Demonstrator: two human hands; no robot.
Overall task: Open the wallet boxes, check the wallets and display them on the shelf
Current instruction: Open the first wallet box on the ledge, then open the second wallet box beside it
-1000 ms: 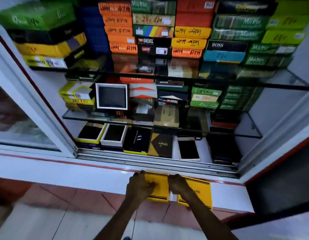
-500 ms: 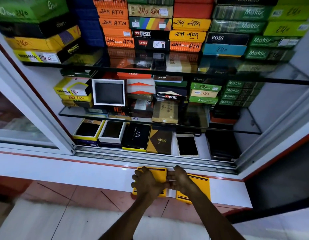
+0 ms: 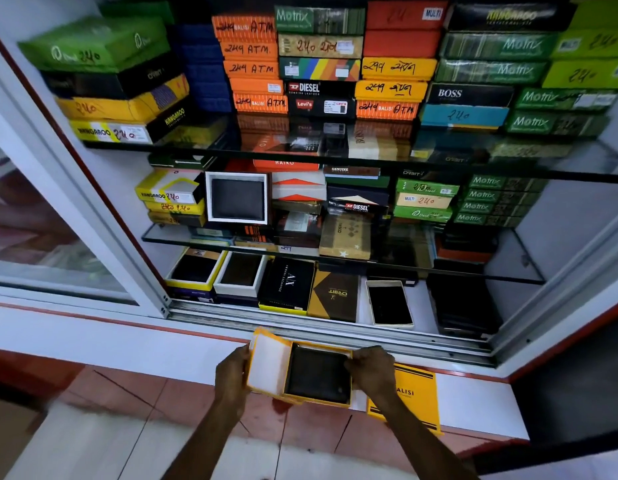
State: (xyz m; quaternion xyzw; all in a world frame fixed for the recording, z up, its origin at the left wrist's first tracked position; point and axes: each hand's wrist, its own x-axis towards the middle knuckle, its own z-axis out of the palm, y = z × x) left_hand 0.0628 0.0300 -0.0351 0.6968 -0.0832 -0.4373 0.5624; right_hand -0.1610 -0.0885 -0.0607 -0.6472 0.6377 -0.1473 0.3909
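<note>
A yellow wallet box lies open on the white ledge below the cabinet. A dark wallet sits inside the box. My left hand holds the lifted lid, white side up, at the left. My right hand grips the box's right edge and touches the wallet. A second yellow box, closed, lies under my right wrist. On the bottom shelf stand open boxes showing wallets.
The cabinet's glass shelves hold stacks of closed wallet boxes in green, orange, yellow and black. An open white box with a dark wallet stands upright on the middle shelf. A sliding door frame runs down the left, its rail along the front.
The yellow box was closed under both hands; now its lid is swung open to the left and the dark wallet inside shows. The camera view has moved closer.
</note>
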